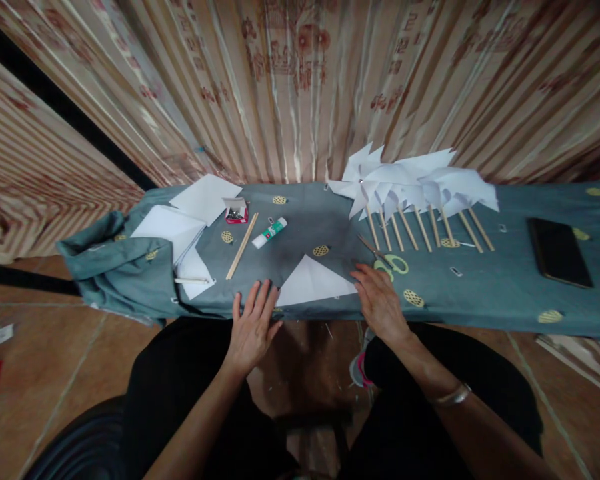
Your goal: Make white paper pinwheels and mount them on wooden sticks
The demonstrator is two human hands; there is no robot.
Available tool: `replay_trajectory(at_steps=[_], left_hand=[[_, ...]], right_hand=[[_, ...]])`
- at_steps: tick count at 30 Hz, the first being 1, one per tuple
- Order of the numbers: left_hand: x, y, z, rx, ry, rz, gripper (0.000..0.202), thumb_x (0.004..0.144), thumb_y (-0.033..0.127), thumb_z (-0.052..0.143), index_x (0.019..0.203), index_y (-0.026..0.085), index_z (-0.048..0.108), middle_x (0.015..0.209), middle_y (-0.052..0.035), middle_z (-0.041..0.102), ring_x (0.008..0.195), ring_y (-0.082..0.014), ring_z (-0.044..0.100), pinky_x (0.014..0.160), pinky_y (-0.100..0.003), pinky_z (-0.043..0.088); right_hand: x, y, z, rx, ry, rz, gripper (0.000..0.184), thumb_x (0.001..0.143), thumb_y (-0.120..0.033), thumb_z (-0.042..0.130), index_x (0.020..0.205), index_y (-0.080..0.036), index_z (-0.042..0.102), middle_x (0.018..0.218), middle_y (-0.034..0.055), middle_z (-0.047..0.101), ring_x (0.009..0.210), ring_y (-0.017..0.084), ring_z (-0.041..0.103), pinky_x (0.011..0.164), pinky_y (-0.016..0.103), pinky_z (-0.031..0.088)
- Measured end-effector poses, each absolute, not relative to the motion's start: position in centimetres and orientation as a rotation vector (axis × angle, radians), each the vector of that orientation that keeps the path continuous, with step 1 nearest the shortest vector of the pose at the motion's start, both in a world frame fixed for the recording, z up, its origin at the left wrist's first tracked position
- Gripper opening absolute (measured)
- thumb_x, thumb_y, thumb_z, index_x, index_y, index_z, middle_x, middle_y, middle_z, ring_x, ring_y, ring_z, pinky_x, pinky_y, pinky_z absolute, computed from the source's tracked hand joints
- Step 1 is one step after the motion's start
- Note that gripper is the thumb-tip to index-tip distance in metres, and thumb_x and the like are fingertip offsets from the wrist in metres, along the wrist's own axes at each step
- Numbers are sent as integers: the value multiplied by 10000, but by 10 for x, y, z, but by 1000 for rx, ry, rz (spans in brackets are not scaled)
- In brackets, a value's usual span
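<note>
A white sheet of paper folded into a triangle (313, 283) lies flat near the front edge of the cloth-covered table (310, 230). My left hand (253, 327) rests at its left corner, palm down with the fingers spread. At the right corner, my right hand (381, 303) lies with fingers stretched out, its fingertips at the paper's tip. Just beyond the right fingers are scissors (393, 265) with light green handles. Behind the paper sit a glue stick (270, 233) and a few thin wooden sticks (242, 247).
Several paper pinwheels (410, 187) on wooden sticks lie in a row at the back right. A dark phone (559, 251) is farther right. White paper sheets (173, 227) and a small red box of pins (237, 211) are on the left. A patterned curtain (290, 87) hangs behind.
</note>
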State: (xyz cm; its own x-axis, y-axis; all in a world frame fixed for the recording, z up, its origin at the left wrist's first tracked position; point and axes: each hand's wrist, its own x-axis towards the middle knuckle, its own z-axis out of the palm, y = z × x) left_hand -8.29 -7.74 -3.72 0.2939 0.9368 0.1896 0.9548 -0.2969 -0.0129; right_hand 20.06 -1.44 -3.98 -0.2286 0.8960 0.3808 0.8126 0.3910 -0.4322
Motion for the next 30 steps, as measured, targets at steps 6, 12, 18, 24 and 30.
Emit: replay_trajectory(at_steps=[6, 12, 18, 24, 30], left_hand=[[-81, -77, -39, -2400, -1772, -276, 563, 930, 318, 442, 1449, 125, 338, 1504, -175, 362, 1414, -320, 284, 1133, -569, 131], [-78, -77, -37, -2404, -1795, -323, 594, 931, 311, 433, 1477, 139, 273, 1500, -185, 368, 1418, -324, 276, 1124, -584, 137], [-73, -76, -32, -2390, -1818, -350, 603, 939, 320, 415, 1488, 145, 240, 1496, -191, 371, 1415, -319, 284, 1127, -582, 113], [-74, -76, -33, -2391, -1825, -347, 582, 937, 319, 418, 1474, 144, 277, 1496, -180, 377, 1414, -309, 289, 1138, -568, 100], [-77, -77, -35, -2399, -1834, -300, 575, 938, 319, 413, 1466, 129, 291, 1505, -180, 361, 1422, -308, 270, 1135, -567, 116]], right_hand=[[200, -12, -38, -1480, -2074, 190, 399, 955, -190, 291, 1171, -116, 617, 1224, 162, 612, 1166, 273, 513, 1017, 473, 413], [183, -13, -21, -1476, -2055, 114, 378, 963, -219, 333, 1249, -155, 572, 1327, 144, 559, 1202, 283, 481, 997, 493, 410], [147, -32, -16, -1115, -2421, 143, 352, 932, -143, 405, 1232, -171, 588, 1338, 138, 561, 1202, 263, 476, 970, 421, 432], [152, -36, -24, -1114, -2466, 122, 350, 906, -133, 454, 1220, -186, 602, 1332, 152, 561, 1208, 273, 480, 946, 432, 443], [183, -41, -28, -1322, -2370, 49, 318, 948, -234, 438, 1210, -204, 616, 1319, 143, 577, 1178, 288, 506, 915, 461, 446]])
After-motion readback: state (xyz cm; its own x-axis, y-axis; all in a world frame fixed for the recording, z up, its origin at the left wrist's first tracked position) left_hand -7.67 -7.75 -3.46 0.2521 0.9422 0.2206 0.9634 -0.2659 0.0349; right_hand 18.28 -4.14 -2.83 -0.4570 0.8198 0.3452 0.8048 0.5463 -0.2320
